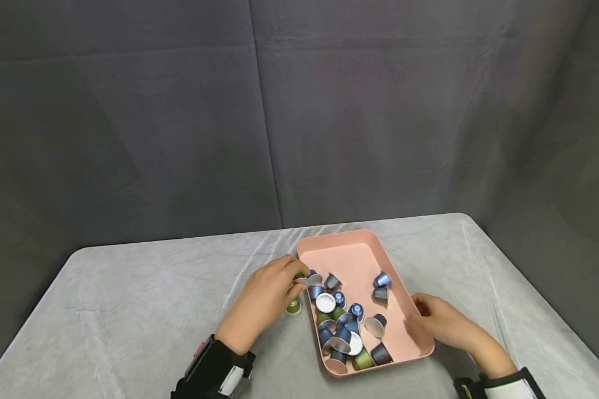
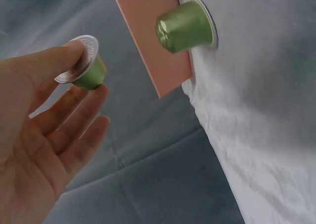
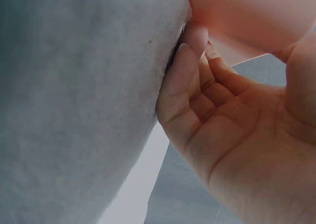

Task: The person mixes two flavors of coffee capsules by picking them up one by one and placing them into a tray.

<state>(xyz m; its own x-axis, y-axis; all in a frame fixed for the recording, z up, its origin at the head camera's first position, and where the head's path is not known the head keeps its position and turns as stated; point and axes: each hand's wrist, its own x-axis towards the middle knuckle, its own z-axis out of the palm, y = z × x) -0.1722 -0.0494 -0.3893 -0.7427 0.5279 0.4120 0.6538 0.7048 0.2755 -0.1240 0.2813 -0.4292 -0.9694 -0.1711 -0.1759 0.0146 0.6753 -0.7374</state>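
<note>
My left hand pinches a green coffee capsule between thumb and fingers, its foil lid towards the thumb. It is at the left rim of a pink tray. Below that hand, a second green capsule sits on the table just outside the tray; the left wrist view shows its body sideways. The right hand holds the tray's right side, thumb at the rim and curled fingers at the underside. Several blue, dark and green capsules lie jumbled in the tray, mostly on its left and near side.
A pale grey cloth covers the table, whose far edge runs behind the tray. Dark grey curtains hang behind and at the sides. Toward the tray's right wall lie a blue capsule and a dark one.
</note>
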